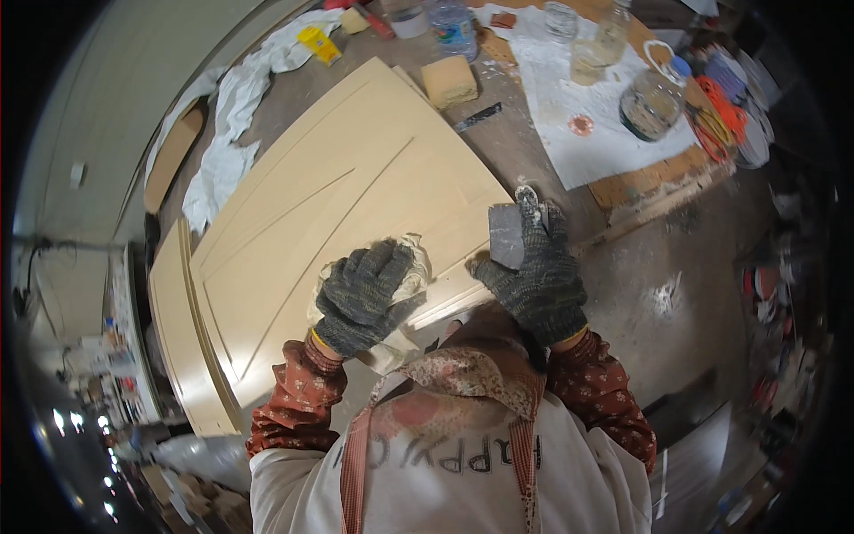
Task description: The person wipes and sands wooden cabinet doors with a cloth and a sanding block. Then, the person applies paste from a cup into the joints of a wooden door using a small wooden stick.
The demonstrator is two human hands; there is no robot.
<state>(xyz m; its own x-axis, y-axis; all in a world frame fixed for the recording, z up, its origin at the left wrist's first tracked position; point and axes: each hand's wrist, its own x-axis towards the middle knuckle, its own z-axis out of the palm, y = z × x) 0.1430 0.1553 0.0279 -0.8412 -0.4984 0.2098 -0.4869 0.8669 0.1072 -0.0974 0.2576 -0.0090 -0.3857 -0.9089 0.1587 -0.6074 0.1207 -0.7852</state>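
Head view: left glove (pixel 366 294) clenched on a white rag (pixel 414 267), pressed flat to the panel's (pixel 338 187) near edge. Right glove (pixel 534 271) gripped a grey sanding block (pixel 506 234), just at 3 o'clock of the rag, touching the same edge. Lay beyond, toward 12 o'clock: a sponge (pixel 448 82), then a bottle (pixel 453 27); jars (pixel 652 102) on white paper at 2 o'clock.
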